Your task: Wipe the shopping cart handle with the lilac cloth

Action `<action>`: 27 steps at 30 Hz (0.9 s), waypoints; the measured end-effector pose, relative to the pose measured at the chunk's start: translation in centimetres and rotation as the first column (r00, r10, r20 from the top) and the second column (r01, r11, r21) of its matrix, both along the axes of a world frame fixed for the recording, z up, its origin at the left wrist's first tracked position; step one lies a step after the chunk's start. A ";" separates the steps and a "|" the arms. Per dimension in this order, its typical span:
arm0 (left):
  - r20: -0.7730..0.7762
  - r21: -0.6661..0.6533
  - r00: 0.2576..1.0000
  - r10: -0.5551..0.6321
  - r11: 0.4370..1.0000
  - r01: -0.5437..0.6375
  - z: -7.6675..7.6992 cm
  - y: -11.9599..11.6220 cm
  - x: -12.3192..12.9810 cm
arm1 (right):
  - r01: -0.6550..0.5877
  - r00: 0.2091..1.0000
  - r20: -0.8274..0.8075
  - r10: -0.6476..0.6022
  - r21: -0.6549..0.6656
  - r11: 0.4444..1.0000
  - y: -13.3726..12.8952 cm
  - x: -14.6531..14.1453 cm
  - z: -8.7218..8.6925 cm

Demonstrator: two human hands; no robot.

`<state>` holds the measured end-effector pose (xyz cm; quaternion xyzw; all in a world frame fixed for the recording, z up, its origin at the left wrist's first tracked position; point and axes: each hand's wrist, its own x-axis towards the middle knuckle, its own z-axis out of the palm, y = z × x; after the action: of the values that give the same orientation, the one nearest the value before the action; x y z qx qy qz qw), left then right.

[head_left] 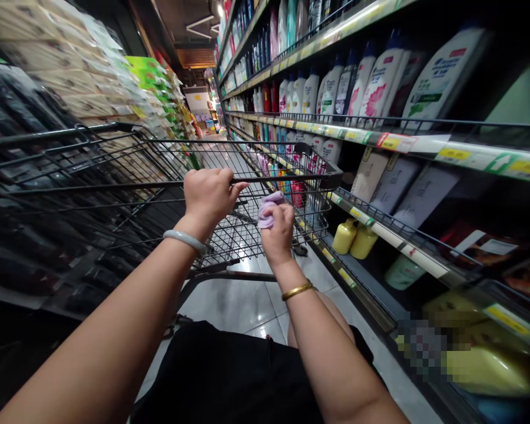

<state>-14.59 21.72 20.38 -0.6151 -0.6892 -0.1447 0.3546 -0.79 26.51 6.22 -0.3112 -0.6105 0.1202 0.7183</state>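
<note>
A black wire shopping cart [256, 147] stands in front of me, turned at an angle across the aisle. My left hand [209, 191], with a pale bangle on its wrist, is closed around the cart's upper rail. A crumpled light purple cloth [271, 203] is bunched in the closed fingers of my right hand [278, 232]. That hand is over the near side of the cart's wire basket; I cannot tell whether it touches the wire. A gold bangle [297, 291] circles the right wrist.
Shelves on the right hold rows of shampoo bottles [380, 82], boxes [391, 188] and yellow bottles [345, 237] behind low wire guards. Packaged goods [83, 65] hang in stacks along the left. Pale floor tiles [234, 303] run down the aisle between them.
</note>
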 end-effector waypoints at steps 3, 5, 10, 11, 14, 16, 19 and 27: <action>0.013 -0.027 1.000 0.012 1.000 -0.011 0.1 -0.2 0.1 | 0.106 0.979 -0.170 -0.114 -0.055 0.993 1.8 2.6 0.5; 0.034 -0.043 0.999 0.001 0.999 0.000 0.2 -0.3 0.1 | 0.182 0.936 -0.281 -0.212 -0.128 0.975 3.0 4.2 0.8; 0.057 -0.039 0.998 -0.021 0.999 0.023 0.1 -0.3 0.3 | 0.143 0.982 -0.098 -0.160 -0.161 0.977 1.2 2.2 0.1; 0.056 -0.040 0.998 -0.019 0.999 0.021 0.1 -0.3 0.4 | 0.112 0.994 0.007 -0.112 -0.156 0.981 0.3 1.2 -0.1; 0.057 -0.051 0.998 -0.003 0.999 0.006 0.2 -0.3 0.4 | 0.051 0.974 0.227 -0.016 -0.151 0.987 -1.3 -0.6 -0.5; 0.053 -0.058 0.999 0.007 0.998 -0.004 0.3 -0.4 0.4 | 0.011 0.976 0.215 0.016 -0.125 0.992 -0.9 0.0 -0.3; 0.035 -0.061 0.999 0.018 0.998 -0.015 0.3 -0.5 0.2 | 0.076 0.997 -0.016 -0.077 -0.072 0.995 0.9 2.4 0.6; 0.015 -0.045 1.000 0.009 0.999 -0.008 0.2 -0.4 -0.1 | 0.010 0.950 0.310 0.033 -0.136 0.991 -1.7 0.4 0.4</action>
<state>-14.68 21.33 20.63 -0.6189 -0.6976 -0.1323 0.3359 -0.39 24.80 6.60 -0.3708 -0.7084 0.1152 0.5894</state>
